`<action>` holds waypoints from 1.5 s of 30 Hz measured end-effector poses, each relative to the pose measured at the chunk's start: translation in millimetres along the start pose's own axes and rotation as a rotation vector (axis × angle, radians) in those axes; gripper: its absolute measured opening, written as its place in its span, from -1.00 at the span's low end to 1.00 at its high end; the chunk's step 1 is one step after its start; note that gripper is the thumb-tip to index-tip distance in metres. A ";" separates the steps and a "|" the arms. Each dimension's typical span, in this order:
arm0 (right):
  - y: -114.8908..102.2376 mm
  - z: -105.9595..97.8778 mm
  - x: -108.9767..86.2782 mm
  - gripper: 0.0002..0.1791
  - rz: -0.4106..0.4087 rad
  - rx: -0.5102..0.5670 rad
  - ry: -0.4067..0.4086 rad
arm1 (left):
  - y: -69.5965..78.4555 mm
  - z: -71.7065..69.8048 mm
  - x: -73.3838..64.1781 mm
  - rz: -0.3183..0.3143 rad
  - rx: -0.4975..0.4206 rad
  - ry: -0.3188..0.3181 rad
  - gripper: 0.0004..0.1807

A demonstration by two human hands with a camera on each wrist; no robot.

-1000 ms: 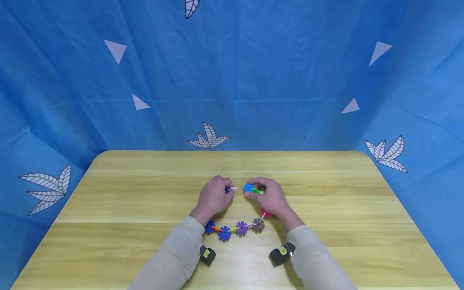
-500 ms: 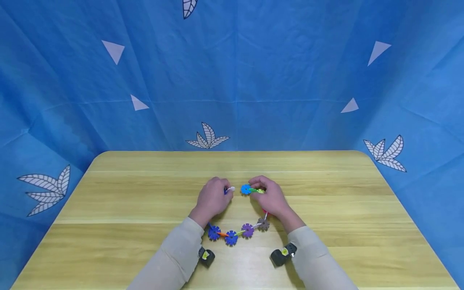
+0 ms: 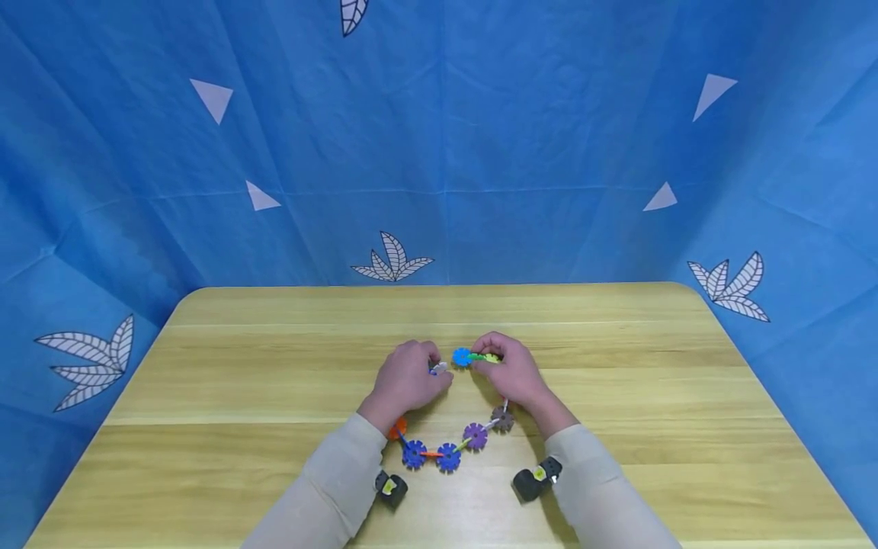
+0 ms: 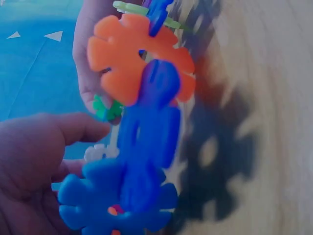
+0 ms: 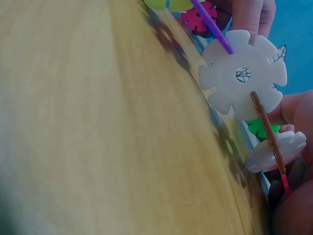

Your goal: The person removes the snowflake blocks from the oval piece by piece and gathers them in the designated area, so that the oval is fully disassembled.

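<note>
A chain of notched plastic snowflake discs loops between the hands in the head view, with blue (image 3: 449,457), purple (image 3: 475,436) and brown (image 3: 503,418) discs along its near side. My left hand (image 3: 410,376) holds one end, a white disc (image 3: 439,368) showing between thumb and forefinger. My right hand (image 3: 511,367) pinches the other end by a green disc (image 3: 477,357). Beyond those fingertips a light blue disc (image 3: 462,357) points toward the left hand, with a small gap between the ends. In the left wrist view, an orange disc (image 4: 120,54) hangs close to the camera.
The wooden table (image 3: 240,366) stretches out on both sides of the hands. A blue patterned cloth (image 3: 549,152) hangs behind it. Black wrist cameras (image 3: 392,488) sit under both sleeves, close to the chain's near side.
The left thumb and forefinger have spread apart around the white disc. The light blue end has shifted slightly left and sticks out further. The chain's near side has slid right and toward me.
</note>
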State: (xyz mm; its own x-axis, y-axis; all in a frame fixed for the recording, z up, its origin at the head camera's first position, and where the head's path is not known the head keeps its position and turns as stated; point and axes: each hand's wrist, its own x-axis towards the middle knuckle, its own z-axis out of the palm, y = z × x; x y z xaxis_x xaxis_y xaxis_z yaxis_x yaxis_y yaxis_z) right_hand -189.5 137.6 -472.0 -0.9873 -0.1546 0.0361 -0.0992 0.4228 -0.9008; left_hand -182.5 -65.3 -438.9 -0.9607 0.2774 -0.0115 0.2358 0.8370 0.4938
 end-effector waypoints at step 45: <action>6.3 -1.7 -3.4 -0.92 -0.120 0.025 -0.012 | 3.4 7.7 15.2 0.232 -0.030 0.083 -0.65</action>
State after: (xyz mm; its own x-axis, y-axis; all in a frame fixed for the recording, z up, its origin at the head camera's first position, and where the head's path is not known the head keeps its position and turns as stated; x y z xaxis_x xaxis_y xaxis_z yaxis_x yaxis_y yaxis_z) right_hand -187.0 142.3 -477.0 -0.9669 -0.2136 0.1395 -0.2134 0.3778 -0.9010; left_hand -195.1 -54.6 -444.2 -0.8905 0.4196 0.1762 0.4481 0.7410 0.5001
